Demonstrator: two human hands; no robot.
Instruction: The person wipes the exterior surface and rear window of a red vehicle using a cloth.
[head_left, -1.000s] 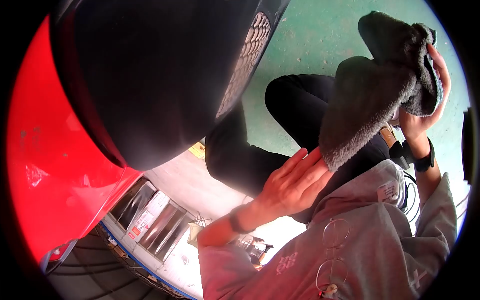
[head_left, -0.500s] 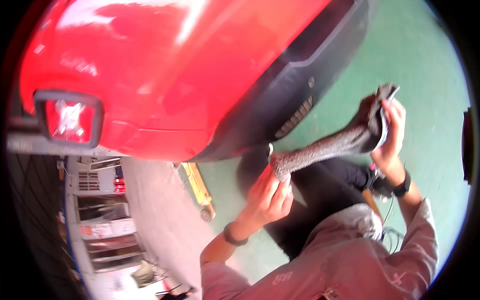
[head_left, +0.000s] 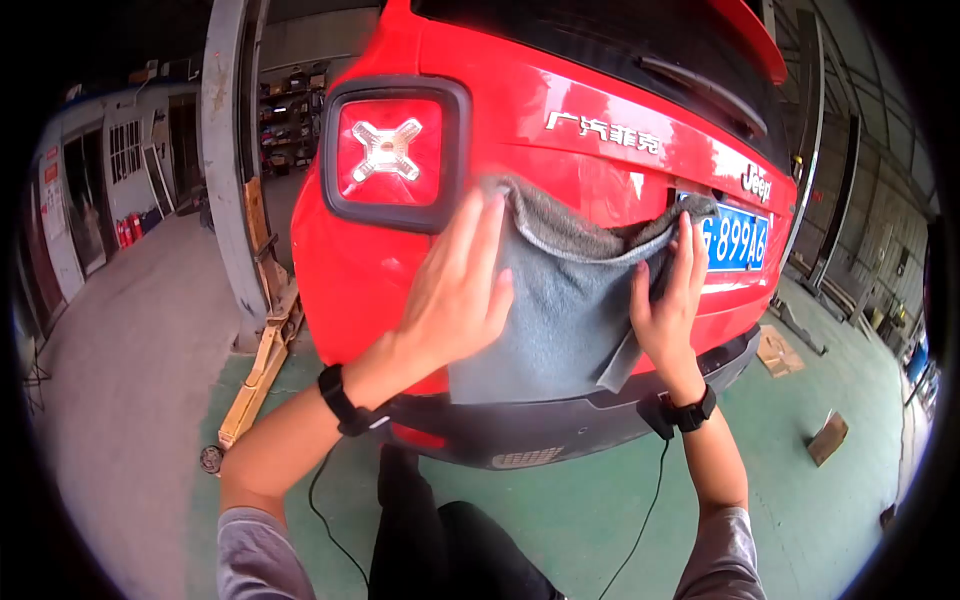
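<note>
A grey cloth (head_left: 560, 315) hangs spread between my two hands in front of the rear of a red car (head_left: 500, 110). My left hand (head_left: 455, 285) grips its upper left corner between thumb and fingers. At the upper right corner, my right hand (head_left: 670, 305) pinches the cloth. The top edge sags and folds over, showing a darker fuzzy side. Behind the cloth's right corner is the blue licence plate (head_left: 740, 240), partly covered. The square tail light (head_left: 388, 152) lies up and left of my left hand.
A metal lift post (head_left: 232, 160) stands left of the car, with a yellow lift arm (head_left: 255, 385) low beside it. Cardboard pieces (head_left: 828, 438) lie on the green floor at right. Thin cables hang near both wrists. Red extinguishers (head_left: 128, 230) stand far left.
The view has risen from the floor and my legs to the car's rear. The cloth, bunched and stretched sideways before, now hangs open between my raised hands.
</note>
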